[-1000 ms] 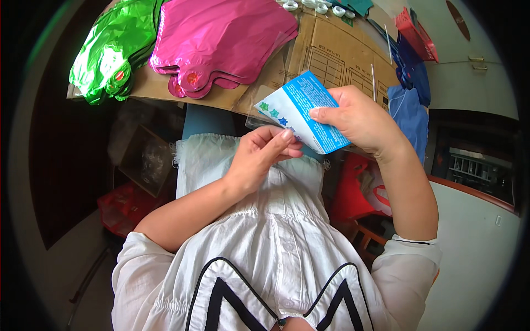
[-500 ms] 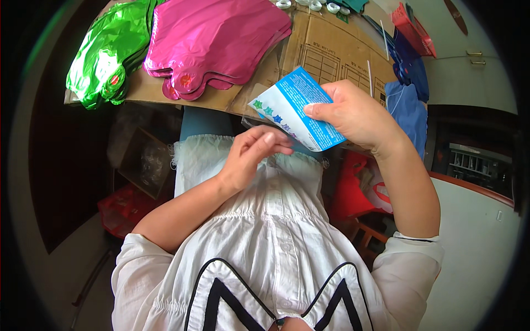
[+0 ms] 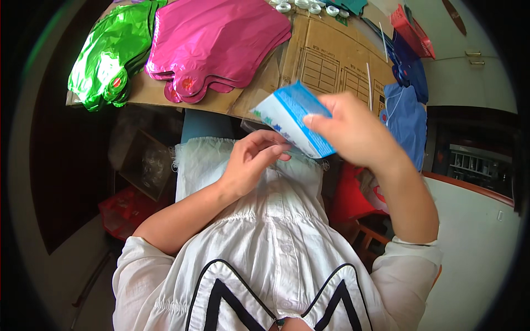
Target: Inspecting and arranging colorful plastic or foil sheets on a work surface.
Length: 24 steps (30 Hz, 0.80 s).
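Observation:
Over my lap, my right hand point(image 3: 345, 126) pinches a blue and white printed card point(image 3: 302, 118) along its right side, thumb on top. A row of small coloured stars runs along the card's white part, which looks slightly bent and blurred. Just left of the card's lower edge is my left hand point(image 3: 256, 160), its fingers curled and the thumb close to the fingertips. Whatever lies between those fingers is too small to make out. A bit of clear plastic point(image 3: 253, 126) shows behind the left fingers, below the table edge.
Cardboard point(image 3: 326, 49) covers the table ahead. On it lie stacked pink foil balloons point(image 3: 215, 41) and green foil balloons point(image 3: 110, 55), with white ribbon rolls point(image 3: 314, 8) at the back. Blue foil pieces point(image 3: 406, 110) hang at the right, below a red basket point(image 3: 411, 30).
My right hand has moved slightly down with the card, which now tilts and blurs. My left hand has shifted a little lower and stays curled beside it.

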Each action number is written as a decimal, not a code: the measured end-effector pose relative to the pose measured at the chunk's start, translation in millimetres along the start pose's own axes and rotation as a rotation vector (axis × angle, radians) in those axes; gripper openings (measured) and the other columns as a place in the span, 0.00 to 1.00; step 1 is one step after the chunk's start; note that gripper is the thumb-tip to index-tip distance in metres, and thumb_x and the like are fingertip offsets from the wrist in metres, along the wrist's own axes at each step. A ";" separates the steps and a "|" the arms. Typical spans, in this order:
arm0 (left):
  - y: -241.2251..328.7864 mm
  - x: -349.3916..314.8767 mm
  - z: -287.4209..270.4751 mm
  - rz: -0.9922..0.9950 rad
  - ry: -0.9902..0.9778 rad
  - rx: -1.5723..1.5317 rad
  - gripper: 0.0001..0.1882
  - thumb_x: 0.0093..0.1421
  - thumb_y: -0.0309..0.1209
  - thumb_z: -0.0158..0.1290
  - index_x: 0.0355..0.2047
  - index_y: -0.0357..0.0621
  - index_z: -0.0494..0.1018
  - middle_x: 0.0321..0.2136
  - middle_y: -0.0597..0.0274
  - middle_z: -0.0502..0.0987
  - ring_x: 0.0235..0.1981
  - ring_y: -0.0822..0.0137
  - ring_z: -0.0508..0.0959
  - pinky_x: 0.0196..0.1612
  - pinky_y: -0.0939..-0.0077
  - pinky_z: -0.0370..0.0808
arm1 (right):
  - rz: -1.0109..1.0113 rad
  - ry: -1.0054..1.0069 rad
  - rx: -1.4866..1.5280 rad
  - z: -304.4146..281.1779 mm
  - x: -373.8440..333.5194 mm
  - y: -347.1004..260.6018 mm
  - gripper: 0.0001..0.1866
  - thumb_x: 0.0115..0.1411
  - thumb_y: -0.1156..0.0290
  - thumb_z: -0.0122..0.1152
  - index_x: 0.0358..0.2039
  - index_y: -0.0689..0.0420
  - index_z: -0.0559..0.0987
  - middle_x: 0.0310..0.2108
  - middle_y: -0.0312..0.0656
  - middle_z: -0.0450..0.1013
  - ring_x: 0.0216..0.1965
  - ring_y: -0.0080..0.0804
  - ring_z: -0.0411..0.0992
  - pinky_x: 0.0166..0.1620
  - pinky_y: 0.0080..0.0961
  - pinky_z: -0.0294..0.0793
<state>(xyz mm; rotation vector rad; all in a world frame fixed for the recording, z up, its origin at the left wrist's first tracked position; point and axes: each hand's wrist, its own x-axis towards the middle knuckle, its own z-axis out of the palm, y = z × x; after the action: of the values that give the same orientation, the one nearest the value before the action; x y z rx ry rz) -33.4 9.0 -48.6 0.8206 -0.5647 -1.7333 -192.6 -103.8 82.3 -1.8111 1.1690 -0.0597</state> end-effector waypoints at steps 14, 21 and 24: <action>-13.7 -1.3 -0.4 0.066 -0.036 -0.014 0.10 0.62 0.23 0.56 0.44 0.37 0.75 0.39 0.61 0.81 0.38 0.75 0.80 0.42 0.79 0.78 | -0.539 0.525 -0.783 103.7 -62.8 41.3 0.22 0.56 0.74 0.55 0.50 0.72 0.74 0.49 0.63 0.72 0.48 0.54 0.74 0.54 0.41 0.74; -16.4 -5.2 11.8 0.070 -0.110 -0.019 0.13 0.62 0.24 0.56 0.48 0.38 0.74 0.42 0.59 0.80 0.40 0.73 0.80 0.44 0.77 0.79 | -0.483 0.572 -0.713 92.1 -62.0 43.4 0.20 0.55 0.75 0.57 0.49 0.69 0.75 0.51 0.58 0.71 0.52 0.54 0.70 0.56 0.45 0.71; -15.8 -7.0 11.8 0.038 -0.106 -0.019 0.12 0.62 0.23 0.55 0.47 0.38 0.74 0.42 0.60 0.80 0.40 0.74 0.80 0.44 0.77 0.78 | -0.502 0.682 -0.920 94.8 -60.6 42.0 0.19 0.54 0.74 0.59 0.46 0.68 0.77 0.49 0.55 0.71 0.49 0.50 0.69 0.52 0.42 0.70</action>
<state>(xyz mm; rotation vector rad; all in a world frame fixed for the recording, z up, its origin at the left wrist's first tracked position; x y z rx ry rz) -51.1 20.0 -50.6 0.7032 -0.6296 -1.7527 -207.9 0.6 24.9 -3.0357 1.2529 -0.5394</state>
